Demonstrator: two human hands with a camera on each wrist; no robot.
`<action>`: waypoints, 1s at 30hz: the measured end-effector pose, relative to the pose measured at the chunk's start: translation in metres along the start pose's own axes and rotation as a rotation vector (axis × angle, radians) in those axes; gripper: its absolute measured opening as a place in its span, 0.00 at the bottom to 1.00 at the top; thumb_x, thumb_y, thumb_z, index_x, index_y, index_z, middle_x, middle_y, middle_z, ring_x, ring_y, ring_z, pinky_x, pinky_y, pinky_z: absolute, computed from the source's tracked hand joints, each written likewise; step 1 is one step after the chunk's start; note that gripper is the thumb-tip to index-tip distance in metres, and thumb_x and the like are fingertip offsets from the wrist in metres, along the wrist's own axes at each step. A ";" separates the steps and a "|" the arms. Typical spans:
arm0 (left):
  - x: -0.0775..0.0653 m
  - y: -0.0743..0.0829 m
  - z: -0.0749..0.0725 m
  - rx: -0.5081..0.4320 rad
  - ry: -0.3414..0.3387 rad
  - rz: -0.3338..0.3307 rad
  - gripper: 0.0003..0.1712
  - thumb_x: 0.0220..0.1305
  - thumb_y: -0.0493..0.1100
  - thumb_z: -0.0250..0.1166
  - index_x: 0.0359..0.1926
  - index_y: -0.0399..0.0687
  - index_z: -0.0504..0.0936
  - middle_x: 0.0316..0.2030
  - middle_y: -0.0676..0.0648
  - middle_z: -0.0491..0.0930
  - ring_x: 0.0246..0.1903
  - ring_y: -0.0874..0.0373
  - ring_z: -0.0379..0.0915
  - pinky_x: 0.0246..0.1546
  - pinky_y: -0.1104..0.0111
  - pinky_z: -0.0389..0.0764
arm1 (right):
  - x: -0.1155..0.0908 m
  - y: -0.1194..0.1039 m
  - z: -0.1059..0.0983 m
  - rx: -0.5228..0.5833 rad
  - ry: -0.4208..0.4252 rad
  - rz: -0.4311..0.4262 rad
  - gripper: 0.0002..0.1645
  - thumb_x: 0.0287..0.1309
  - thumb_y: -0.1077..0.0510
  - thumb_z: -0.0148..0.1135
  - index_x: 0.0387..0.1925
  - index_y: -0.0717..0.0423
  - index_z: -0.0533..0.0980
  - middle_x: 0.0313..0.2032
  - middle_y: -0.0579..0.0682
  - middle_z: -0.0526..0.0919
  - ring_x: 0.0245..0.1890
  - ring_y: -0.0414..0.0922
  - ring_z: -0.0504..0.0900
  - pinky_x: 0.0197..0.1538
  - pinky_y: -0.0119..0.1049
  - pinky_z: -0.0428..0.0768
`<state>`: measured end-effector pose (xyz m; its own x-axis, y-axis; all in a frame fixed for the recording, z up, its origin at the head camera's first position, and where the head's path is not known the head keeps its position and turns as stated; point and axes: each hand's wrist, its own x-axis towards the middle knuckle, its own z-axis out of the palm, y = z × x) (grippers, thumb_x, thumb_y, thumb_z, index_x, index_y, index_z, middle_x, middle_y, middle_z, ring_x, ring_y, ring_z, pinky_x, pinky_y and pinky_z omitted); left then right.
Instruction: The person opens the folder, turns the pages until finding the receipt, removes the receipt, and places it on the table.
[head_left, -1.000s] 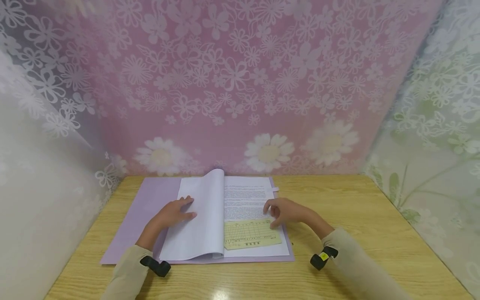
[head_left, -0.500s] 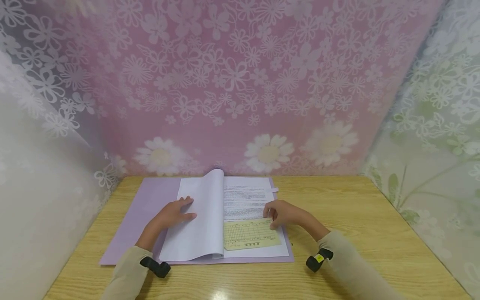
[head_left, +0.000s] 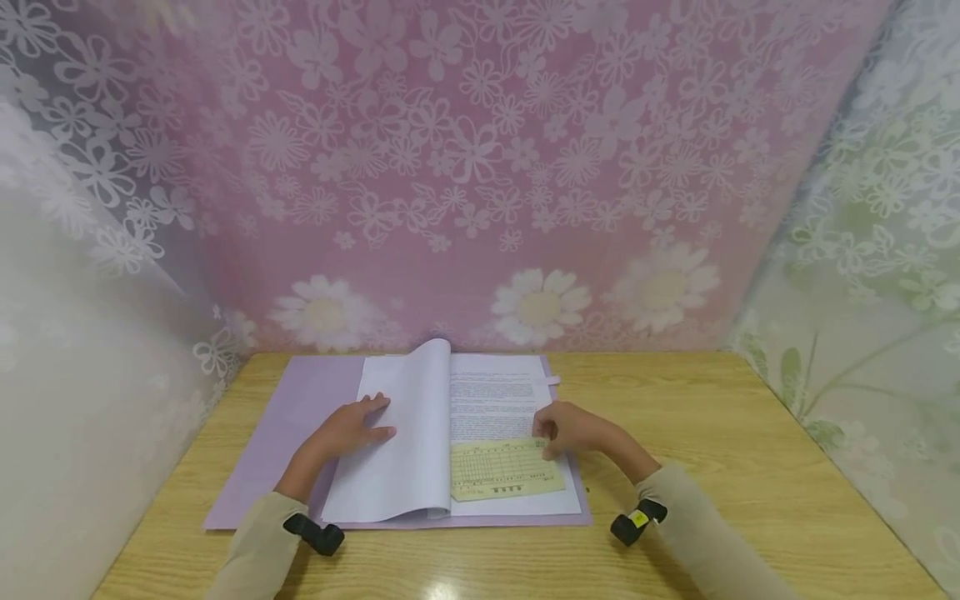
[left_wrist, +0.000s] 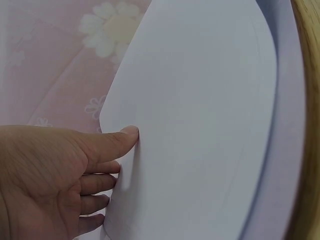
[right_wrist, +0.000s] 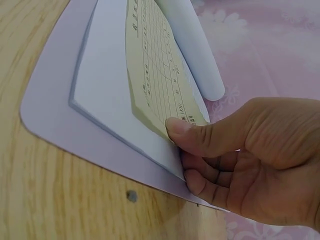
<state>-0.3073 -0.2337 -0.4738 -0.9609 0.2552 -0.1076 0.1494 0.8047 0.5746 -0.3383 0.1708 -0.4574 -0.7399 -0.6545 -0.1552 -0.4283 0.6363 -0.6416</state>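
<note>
A lilac folder (head_left: pixel 311 392) lies spread on the table with a stack of white pages in it. Several pages (head_left: pixel 390 467) are turned over to the left in a curl, and my left hand (head_left: pixel 348 429) rests on them with its fingers extended. To the right of the curl, a yellow printed slip (head_left: pixel 502 471) lies on a page of text (head_left: pixel 491 396). My right hand (head_left: pixel 573 427) pinches the slip's upper right corner, the thumb on top in the right wrist view. The fingertips under the slip are partly hidden.
The folder lies on a wood-grain table (head_left: pixel 667 383) against a pink flowered backdrop (head_left: pixel 465 208). A small pale tab (head_left: pixel 551 381) sticks out at the folder's right edge. A small dark spot (right_wrist: pixel 131 195) marks the tabletop near the folder.
My right thumb and fingers have drawn together at the slip's corner, and the right forearm has shifted slightly left. The left hand stays in place on the turned pages.
</note>
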 end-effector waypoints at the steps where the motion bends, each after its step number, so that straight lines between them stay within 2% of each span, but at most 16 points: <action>1: 0.000 0.000 0.000 0.001 0.001 0.000 0.41 0.68 0.53 0.67 0.73 0.34 0.68 0.75 0.31 0.60 0.76 0.30 0.51 0.73 0.38 0.58 | 0.000 0.001 0.000 0.000 -0.001 -0.007 0.10 0.46 0.71 0.74 0.29 0.62 0.79 0.27 0.48 0.77 0.29 0.40 0.72 0.35 0.29 0.72; 9: 0.002 -0.001 0.002 0.008 0.005 0.010 0.40 0.68 0.53 0.67 0.72 0.34 0.68 0.74 0.31 0.61 0.75 0.30 0.51 0.73 0.38 0.58 | 0.001 0.010 0.000 0.017 -0.001 -0.006 0.11 0.47 0.68 0.76 0.30 0.60 0.80 0.27 0.45 0.77 0.30 0.40 0.72 0.36 0.29 0.73; 16: 0.000 0.000 0.001 -0.001 0.013 0.001 0.40 0.68 0.53 0.68 0.72 0.35 0.68 0.74 0.32 0.61 0.76 0.30 0.51 0.73 0.38 0.58 | 0.000 0.006 -0.001 0.009 -0.010 -0.025 0.11 0.48 0.68 0.76 0.31 0.60 0.80 0.29 0.47 0.78 0.31 0.39 0.73 0.37 0.29 0.73; 30: 0.001 -0.003 0.001 -0.023 -0.008 -0.002 0.42 0.68 0.55 0.68 0.73 0.35 0.67 0.75 0.32 0.59 0.76 0.30 0.50 0.74 0.38 0.57 | -0.001 0.013 -0.003 0.029 -0.012 -0.046 0.11 0.49 0.66 0.77 0.29 0.59 0.79 0.27 0.44 0.75 0.29 0.38 0.72 0.36 0.29 0.74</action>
<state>-0.3086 -0.2349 -0.4762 -0.9594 0.2575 -0.1153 0.1414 0.7925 0.5932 -0.3443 0.1804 -0.4634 -0.7136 -0.6876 -0.1341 -0.4460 0.5935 -0.6700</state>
